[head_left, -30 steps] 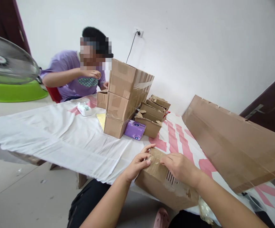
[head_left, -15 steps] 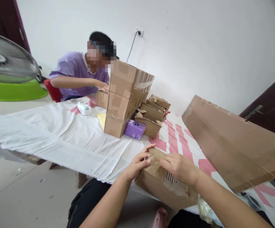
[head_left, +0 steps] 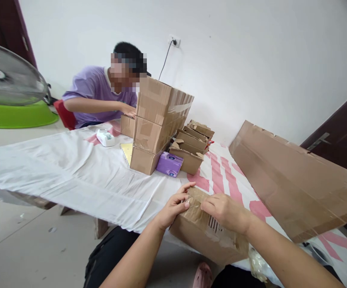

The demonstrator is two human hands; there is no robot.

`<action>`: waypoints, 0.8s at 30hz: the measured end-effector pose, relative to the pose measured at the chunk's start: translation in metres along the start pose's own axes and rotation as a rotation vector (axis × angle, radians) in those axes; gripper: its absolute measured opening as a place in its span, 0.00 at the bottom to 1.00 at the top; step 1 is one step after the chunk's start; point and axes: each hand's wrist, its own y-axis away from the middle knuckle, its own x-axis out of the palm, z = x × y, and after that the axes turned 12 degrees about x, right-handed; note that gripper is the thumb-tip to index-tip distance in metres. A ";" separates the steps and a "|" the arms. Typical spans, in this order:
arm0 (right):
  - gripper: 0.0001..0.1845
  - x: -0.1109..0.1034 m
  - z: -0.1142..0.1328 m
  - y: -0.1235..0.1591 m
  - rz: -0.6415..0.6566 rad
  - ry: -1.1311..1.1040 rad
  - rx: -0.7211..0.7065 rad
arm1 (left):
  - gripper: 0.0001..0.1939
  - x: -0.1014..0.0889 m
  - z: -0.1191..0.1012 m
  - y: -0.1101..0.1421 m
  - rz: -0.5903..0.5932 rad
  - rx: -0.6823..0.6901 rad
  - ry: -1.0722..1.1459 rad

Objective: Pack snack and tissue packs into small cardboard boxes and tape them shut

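Observation:
A brown cardboard box (head_left: 203, 236) lies at the near edge of the cloth-covered table, with wrinkled clear tape on its top and a dark barcode-like print. My left hand (head_left: 173, 208) holds the far left end of this box, thumb on the top face and fingers along the edge. On the top face, my right hand (head_left: 223, 212) is closed, its fingers curled and pinched together against the taped surface. Whatever lies between those fingertips is hidden.
Stacked cardboard boxes (head_left: 151, 132) stand mid-table, a purple box (head_left: 169, 164) and open cartons (head_left: 188, 158) beside them. A large cardboard sheet (head_left: 290, 180) leans at right. Across the table sits a person in a purple shirt (head_left: 89, 86). A white tape dispenser-like object (head_left: 105, 138) lies left.
The person across the table has leaned forward and lowered a hand to a box. My hands and the box stay in nearly the same place.

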 end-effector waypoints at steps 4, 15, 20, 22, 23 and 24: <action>0.10 0.005 0.001 0.005 -0.041 -0.062 0.047 | 0.16 -0.001 0.001 0.000 0.000 -0.004 -0.023; 0.11 -0.008 0.000 0.010 -0.041 0.035 0.018 | 0.18 0.000 -0.003 -0.002 -0.003 -0.016 -0.033; 0.12 -0.013 0.009 -0.004 0.016 0.211 -0.113 | 0.20 0.000 -0.002 -0.001 -0.010 -0.012 -0.066; 0.12 -0.013 0.011 -0.010 0.034 0.249 -0.156 | 0.19 0.000 -0.002 0.000 -0.007 -0.004 -0.064; 0.12 -0.013 0.011 -0.012 0.044 0.259 -0.170 | 0.19 0.000 -0.002 0.000 -0.005 -0.002 -0.062; 0.12 -0.013 0.010 -0.014 0.052 0.262 -0.182 | 0.19 0.000 -0.002 0.000 -0.004 -0.001 -0.063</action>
